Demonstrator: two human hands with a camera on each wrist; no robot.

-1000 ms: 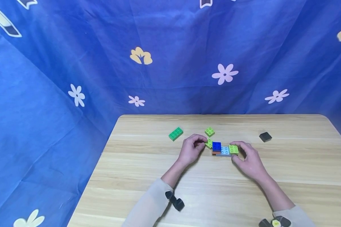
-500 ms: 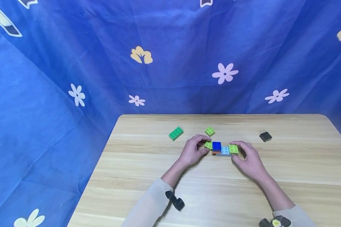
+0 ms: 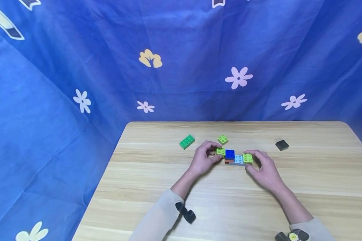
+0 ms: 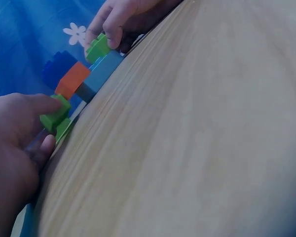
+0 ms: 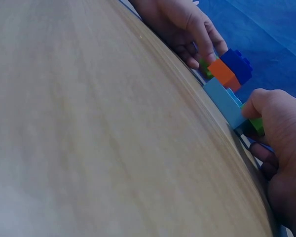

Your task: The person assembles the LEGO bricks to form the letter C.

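A lime toy brick (image 3: 220,152) is being pinched between thumb and fingers by the left hand (image 3: 201,159). A second lime brick (image 3: 247,158), seated on the right end of a light blue brick (image 3: 238,159), is being gripped by the right hand (image 3: 266,172). The assembly's long axis is being held left to right between the hands. At its left end, nearer the left hand, a dark blue brick (image 3: 230,154) is being carried by an orange brick (image 5: 223,74), just beside the pinched lime brick; whether those are touching cannot be told. Beyond, a loose lime brick (image 3: 223,139), a green eight-stud brick (image 3: 187,142) and a black block (image 3: 282,145) are being supported by the wood-grain worktop (image 3: 229,201). The space is being enclosed by blue flower-printed fabric (image 3: 184,50).
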